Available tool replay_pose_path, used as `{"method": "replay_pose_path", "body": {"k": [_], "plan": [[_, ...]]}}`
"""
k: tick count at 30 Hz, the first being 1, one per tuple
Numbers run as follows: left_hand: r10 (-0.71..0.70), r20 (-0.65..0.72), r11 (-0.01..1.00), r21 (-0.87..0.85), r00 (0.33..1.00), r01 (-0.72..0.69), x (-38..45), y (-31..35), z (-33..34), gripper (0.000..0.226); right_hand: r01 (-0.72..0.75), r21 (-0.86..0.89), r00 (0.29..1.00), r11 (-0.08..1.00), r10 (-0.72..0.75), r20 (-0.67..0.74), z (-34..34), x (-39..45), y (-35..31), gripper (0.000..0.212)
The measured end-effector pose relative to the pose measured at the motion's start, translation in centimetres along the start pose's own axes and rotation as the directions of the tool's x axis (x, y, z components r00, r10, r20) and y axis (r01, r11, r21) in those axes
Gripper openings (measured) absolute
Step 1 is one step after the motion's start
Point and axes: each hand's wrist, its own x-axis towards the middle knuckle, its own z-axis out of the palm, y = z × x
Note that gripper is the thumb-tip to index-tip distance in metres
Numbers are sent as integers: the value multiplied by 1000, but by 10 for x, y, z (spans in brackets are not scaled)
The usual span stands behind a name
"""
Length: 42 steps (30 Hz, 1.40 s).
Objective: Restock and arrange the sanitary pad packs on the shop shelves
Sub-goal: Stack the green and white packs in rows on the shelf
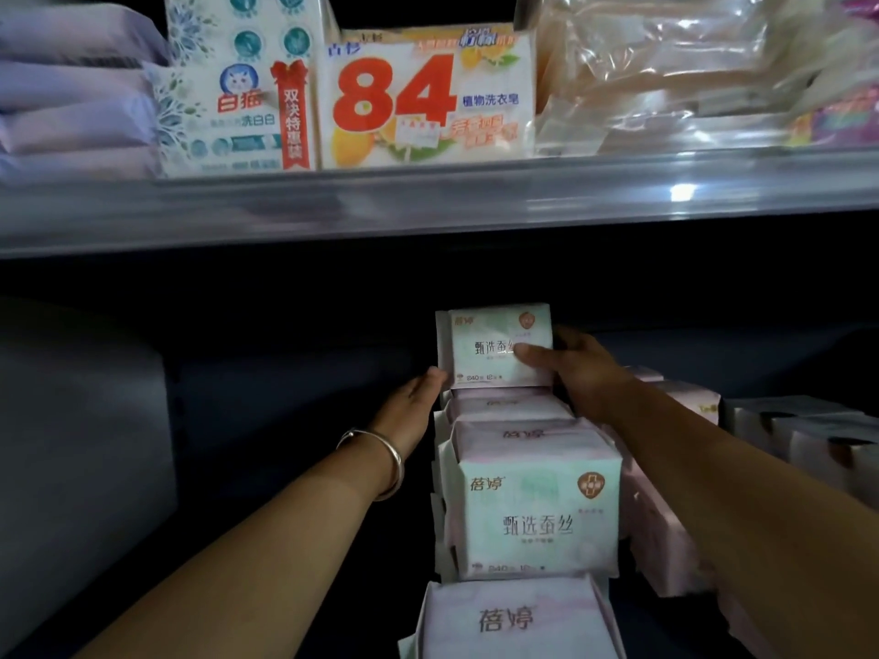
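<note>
You face dim shop shelving; a pale upper shelf edge (428,202) crosses the view, and the dark lower shelf (285,397) runs back into shadow. At the rear of that lower shelf stands one pale green and pink plastic sanitary pad pack (494,347), upright, printed face towards you, long axis side to side; your right hand (575,368) grips its right edge, thumb across the front; your left hand (418,401) touches its lower left corner, fingers straight. In front runs a row of matching packs (532,511); at least three faces are countable. Above sit two soap packs: a white one (238,88) and an orange "84" one (423,102).
</note>
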Motion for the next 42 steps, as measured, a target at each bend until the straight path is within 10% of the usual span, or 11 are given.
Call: {"method": "replay_pose_path", "body": {"k": [30,42], "plan": [[-37,50,997,66,998,34,-21,7,-3,45,-64,-383,987,922,3,-158,-5,0,7,36],[-46,-80,943,327,996,70,-131,11,-32,40,-46,-845,972,532,-173,-161,-14,-167,-14,41]]}}
